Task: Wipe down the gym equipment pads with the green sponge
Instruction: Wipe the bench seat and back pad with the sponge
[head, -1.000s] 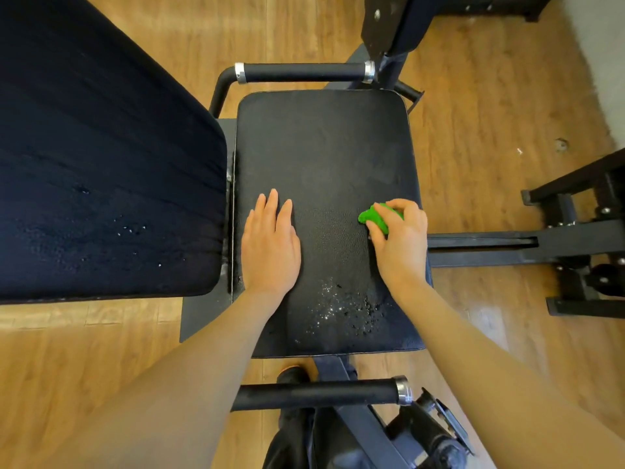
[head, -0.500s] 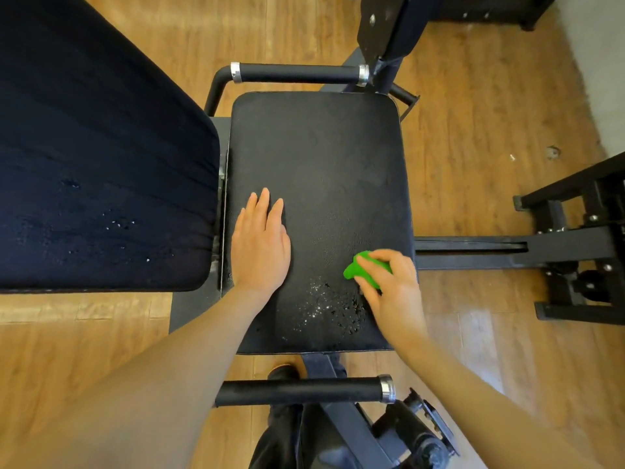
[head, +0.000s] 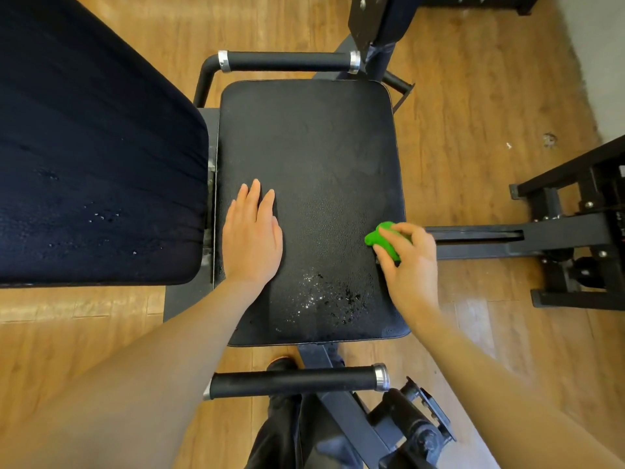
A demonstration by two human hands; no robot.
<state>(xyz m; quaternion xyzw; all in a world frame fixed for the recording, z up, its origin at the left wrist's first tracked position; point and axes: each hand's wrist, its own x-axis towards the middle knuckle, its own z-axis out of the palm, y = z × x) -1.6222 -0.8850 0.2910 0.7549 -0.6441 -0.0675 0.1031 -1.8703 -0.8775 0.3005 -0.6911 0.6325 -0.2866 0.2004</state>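
A black seat pad (head: 304, 147) lies flat in the middle of the view, with wet droplets (head: 324, 299) near its front edge. My left hand (head: 252, 235) rests flat on the pad's left side, fingers straight. My right hand (head: 411, 262) grips the green sponge (head: 384, 240) at the pad's right edge, about midway along it. A larger black back pad (head: 94, 164) fills the left, with a few droplets on it.
Black handle bars with chrome ends sit beyond the seat (head: 287, 60) and in front of it (head: 294, 380). A black steel frame (head: 558, 238) extends right over the wooden floor (head: 473, 130). More machine parts stand at the top (head: 375, 18).
My right hand has slid the sponge from beside the droplets out and up to the pad's right edge. The left hand has stayed flat in place.
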